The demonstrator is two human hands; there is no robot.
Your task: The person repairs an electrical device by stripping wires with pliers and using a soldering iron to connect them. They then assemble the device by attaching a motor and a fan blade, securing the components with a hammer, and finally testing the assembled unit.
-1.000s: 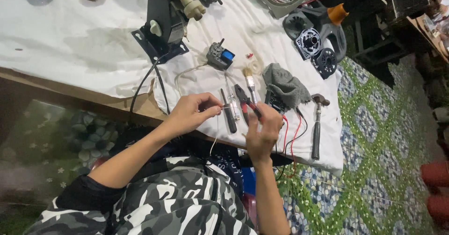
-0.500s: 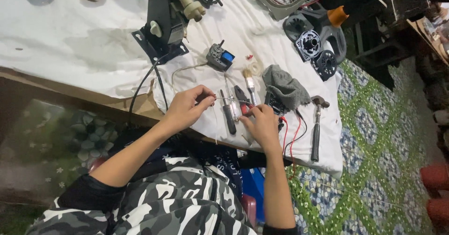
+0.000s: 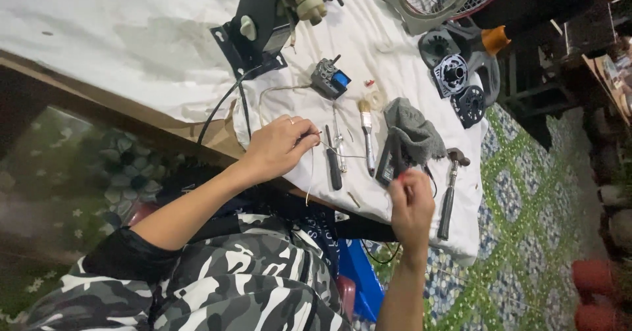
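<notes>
Bare white cloth [image 3: 131, 48] far left; screwdriver [image 3: 334, 160], brush [image 3: 367, 140], perhaps pliers [image 3: 388, 163], hammer [image 3: 449, 193] crowding the near edge.

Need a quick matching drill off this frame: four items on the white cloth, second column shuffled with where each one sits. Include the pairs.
Things:
1. hammer
2. grey rag
3. paintbrush
4. black-handled screwdriver

Places:
A. just right of the left hand
B. bunched between the paintbrush and the hammer
C. nearest the cloth's right edge, past the right hand
D. lying between the screwdriver and the rag

Pairs: 1-C, 2-B, 3-D, 4-A
</notes>
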